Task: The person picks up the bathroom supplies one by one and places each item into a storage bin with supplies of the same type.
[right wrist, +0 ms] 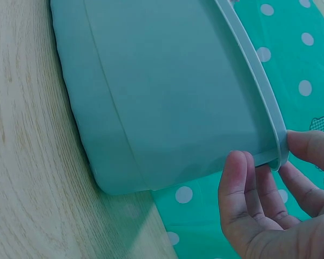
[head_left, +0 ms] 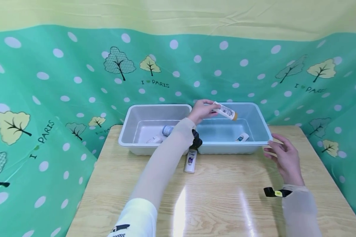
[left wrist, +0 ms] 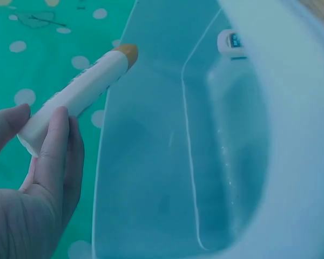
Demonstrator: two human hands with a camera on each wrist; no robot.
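My left hand holds a white tube with an orange-brown cap by its capless end, thumb on one side and fingers on the other. The tube hangs over the back part of the blue bin, cap tilted down to the right. In the left wrist view the tube shows side on. At the bin's front right corner, my right hand pinches the rim, the thumb over its edge and the fingers beneath. A small white item with a teal label lies inside the blue bin.
Left of the blue bin stands a grey bin with a blue-labelled container and a white item in it. A white bottle lies on the wooden table before the bins. A green dotted curtain hangs behind.
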